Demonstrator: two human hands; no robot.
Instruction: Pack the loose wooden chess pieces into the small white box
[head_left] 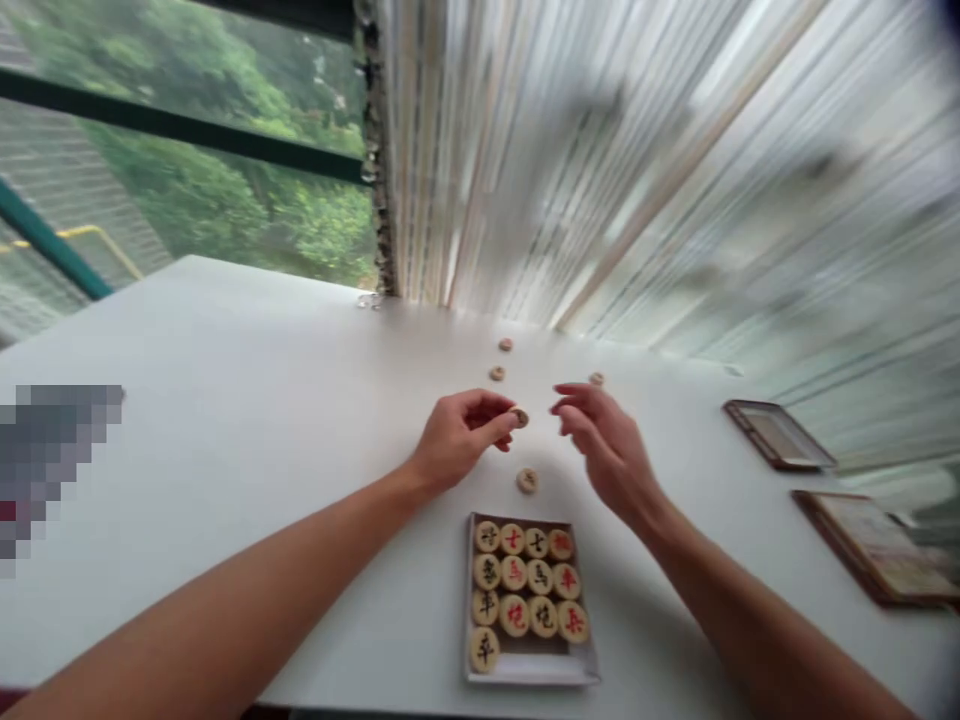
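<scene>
head view: the left hand (465, 438) is pinching a game piece (522, 416) at the box's (529, 668) twelve o'clock; the right hand (606, 440), at the left's three o'clock, is hovering half-open, holding nothing. a light rim grip should be keeping the piece's face clear.

The white desk (247, 410) stands near a green-barred window (187, 127), with daylit trees (232, 205) outside. A pale string curtain (510, 200) hangs along the right part of the desk's far edge.
</scene>
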